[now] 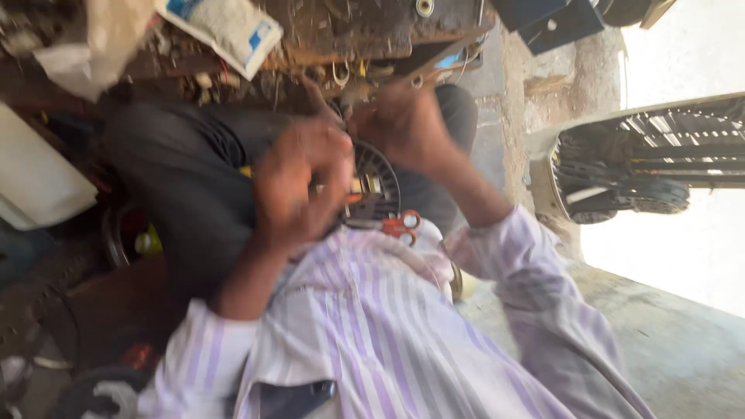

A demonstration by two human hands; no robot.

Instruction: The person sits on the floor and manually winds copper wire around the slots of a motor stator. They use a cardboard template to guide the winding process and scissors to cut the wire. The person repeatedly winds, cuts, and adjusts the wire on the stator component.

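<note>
A dark round ribbed part point(379, 177), like a small motor body, rests in my lap against my dark trousers point(178, 171). My left hand point(301, 186) is curled over its left side and seems to grip it. Just above and to the right, my right hand point(403, 128) is bent toward the part's upper edge; motion blur hides its fingertips and whatever they hold. Orange-handled scissors point(400, 225) lie on my striped shirt point(372, 326), right under the round part.
A cluttered, grimy workbench point(349, 31) runs along the top, with a white sack point(225, 27) on it. A white container point(31, 178) stands at the left. A black tyre and metal frame point(628, 194) stand at the right on the concrete floor point(675, 349).
</note>
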